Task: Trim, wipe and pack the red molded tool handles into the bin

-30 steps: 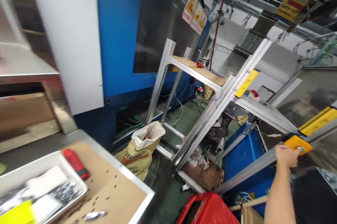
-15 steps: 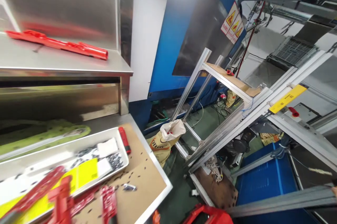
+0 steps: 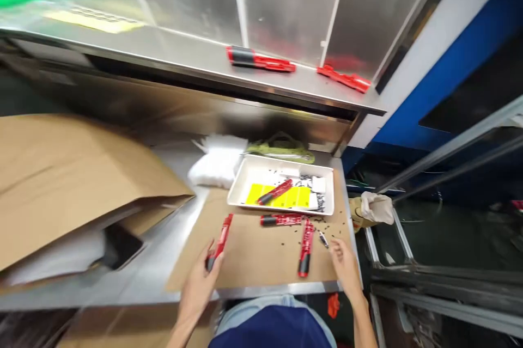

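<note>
My left hand [image 3: 199,292] grips a red-and-black plastic tube [image 3: 221,238] near its black end, above a brown cardboard sheet [image 3: 261,261] on a steel table. My right hand [image 3: 346,267] has its fingers apart, close to a small metal piece [image 3: 323,239]. Another red tube [image 3: 305,248] lies upright in the view, just left of that hand, and a third [image 3: 281,220] lies crosswise below a white tray [image 3: 281,184]. In the tray, a red tube [image 3: 275,191] rests on yellow paper [image 3: 278,196] among small dark parts. Several black bits are scattered over the cardboard.
Two more red pieces [image 3: 260,59] lie on a steel shelf [image 3: 192,46] above the table. A white soft bundle [image 3: 216,163] and a green item [image 3: 281,151] sit behind the tray. A large brown cardboard sheet [image 3: 73,174] lies at the left; a metal frame [image 3: 445,282] stands right.
My view has swung left and down from the machine and metal frame to the table. My right hand has left the yellow-tagged rail, and both hands are now over the cardboard.
</note>
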Demonstrator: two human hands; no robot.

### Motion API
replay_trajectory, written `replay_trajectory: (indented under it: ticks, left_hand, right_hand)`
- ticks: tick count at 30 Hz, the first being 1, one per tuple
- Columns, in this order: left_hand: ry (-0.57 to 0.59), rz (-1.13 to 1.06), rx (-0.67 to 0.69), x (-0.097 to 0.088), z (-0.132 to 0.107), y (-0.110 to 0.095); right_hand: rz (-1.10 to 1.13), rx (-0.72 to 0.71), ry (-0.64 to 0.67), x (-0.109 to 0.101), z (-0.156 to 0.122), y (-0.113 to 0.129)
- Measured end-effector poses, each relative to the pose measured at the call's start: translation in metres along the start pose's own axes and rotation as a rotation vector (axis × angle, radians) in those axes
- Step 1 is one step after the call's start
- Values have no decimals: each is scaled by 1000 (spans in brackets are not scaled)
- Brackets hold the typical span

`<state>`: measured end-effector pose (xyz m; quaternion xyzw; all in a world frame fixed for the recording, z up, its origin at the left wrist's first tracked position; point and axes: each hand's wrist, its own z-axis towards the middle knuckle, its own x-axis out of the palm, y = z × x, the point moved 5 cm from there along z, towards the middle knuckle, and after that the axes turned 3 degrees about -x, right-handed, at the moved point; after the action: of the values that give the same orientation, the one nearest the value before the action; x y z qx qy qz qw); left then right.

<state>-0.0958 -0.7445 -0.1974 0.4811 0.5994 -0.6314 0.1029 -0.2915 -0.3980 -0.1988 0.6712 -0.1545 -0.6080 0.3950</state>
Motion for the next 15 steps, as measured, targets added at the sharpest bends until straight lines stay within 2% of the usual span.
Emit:
replay_trajectory:
  ticks: [2,4,6,9,12,15]
  left_hand:
    - [-20,33,-14,0,4,12]
    - [-5,34,-3,7,9,14]
    - [4,9,12,18,15,11]
    - [24,-62,12,32,22,3]
    - [40,-178,-23,34,23,-2]
    - [100,-348,-104,30,12,-6]
  right_hand:
    - [-44,-153,220,46,21,45]
    - [-137,-261,345,81,36,81]
    - [-249,-330,406,112,47,107]
    - [-392,-398,458,154,60,130]
    - [-474,-460,478,177,67,140]
    - [-474,-565,450,173,63,145]
